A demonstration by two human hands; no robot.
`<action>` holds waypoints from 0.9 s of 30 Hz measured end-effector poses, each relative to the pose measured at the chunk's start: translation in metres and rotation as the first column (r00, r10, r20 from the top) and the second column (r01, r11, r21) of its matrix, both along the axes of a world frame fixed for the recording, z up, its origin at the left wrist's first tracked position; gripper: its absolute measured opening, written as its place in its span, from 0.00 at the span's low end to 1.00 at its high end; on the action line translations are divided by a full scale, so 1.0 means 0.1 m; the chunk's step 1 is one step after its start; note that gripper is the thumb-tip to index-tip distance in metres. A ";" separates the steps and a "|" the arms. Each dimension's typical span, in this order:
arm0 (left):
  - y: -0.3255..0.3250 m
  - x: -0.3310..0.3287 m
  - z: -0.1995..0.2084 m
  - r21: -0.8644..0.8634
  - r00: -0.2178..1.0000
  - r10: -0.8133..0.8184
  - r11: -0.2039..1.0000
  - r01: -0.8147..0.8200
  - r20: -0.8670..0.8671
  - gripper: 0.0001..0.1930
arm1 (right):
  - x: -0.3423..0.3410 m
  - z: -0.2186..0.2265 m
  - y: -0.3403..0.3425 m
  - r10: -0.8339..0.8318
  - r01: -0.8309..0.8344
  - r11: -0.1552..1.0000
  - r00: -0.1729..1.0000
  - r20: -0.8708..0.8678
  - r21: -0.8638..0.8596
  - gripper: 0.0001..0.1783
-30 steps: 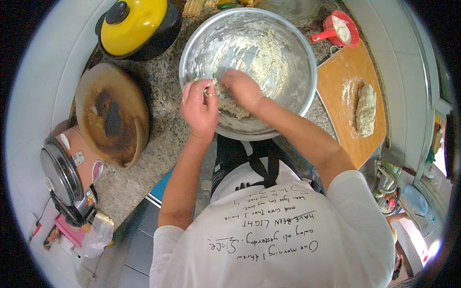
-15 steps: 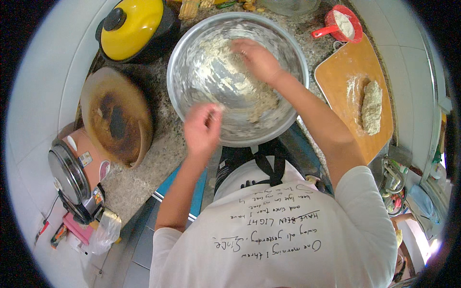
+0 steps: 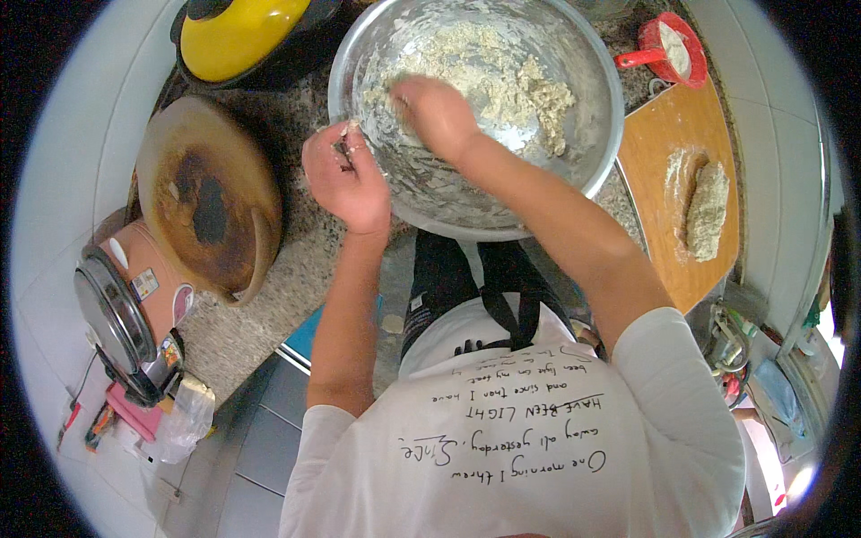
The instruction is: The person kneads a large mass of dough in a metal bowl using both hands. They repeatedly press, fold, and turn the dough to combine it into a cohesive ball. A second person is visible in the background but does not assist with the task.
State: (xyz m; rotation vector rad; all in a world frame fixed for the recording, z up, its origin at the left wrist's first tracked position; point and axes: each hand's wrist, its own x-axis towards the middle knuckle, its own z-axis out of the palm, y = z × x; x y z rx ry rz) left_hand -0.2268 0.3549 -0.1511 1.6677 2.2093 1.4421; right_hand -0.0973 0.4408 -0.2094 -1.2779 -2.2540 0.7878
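A large metal mixing bowl (image 3: pixel 603 143) stands on the counter, its inside smeared with pale flour paste. Crumbly, shaggy dough (image 3: pixel 543 103) clings along the far and right parts of its floor. My left hand (image 3: pixel 352 184) is closed at the bowl's near-left rim, thumb and fingers curled together, with dough bits on the fingertips. Inside the bowl, my right hand (image 3: pixel 437 117) reaches across to the left wall, palm down. Its fingertips are smeared by motion, so their grip is unclear.
Right of the bowl, a wooden board (image 3: pixel 659 202) carries a floury dough log (image 3: pixel 708 211). A red scoop (image 3: pixel 689 67) of flour stands beyond it. To the left are a brown clay pot (image 3: pixel 251 170), a yellow-lidded black pot (image 3: pixel 238 40) and a pinkish cooker (image 3: pixel 117 305).
My right hand has swept left across the bowl, and my left hand has moved up and left along the rim. The bowl sits farther up and right in view; the dough clump appears farther right.
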 end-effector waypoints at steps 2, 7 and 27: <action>-0.05 -0.03 -0.04 -0.001 1.000 -0.018 1.000 0.018 -0.023 0.04 | 0.04 -0.04 -0.32 0.101 -0.103 0.994 0.994 -0.041 -0.031 0.09; -0.17 -0.04 -0.01 -0.036 0.998 -0.048 0.998 0.049 0.042 0.06 | 0.38 0.07 -0.38 0.317 -0.319 0.931 0.948 -0.035 -0.176 0.12; 0.25 -0.13 -0.02 -0.078 0.973 -0.099 0.990 0.117 0.208 0.18 | 0.06 0.18 -0.50 0.201 -0.210 0.977 0.963 -0.179 -0.034 0.10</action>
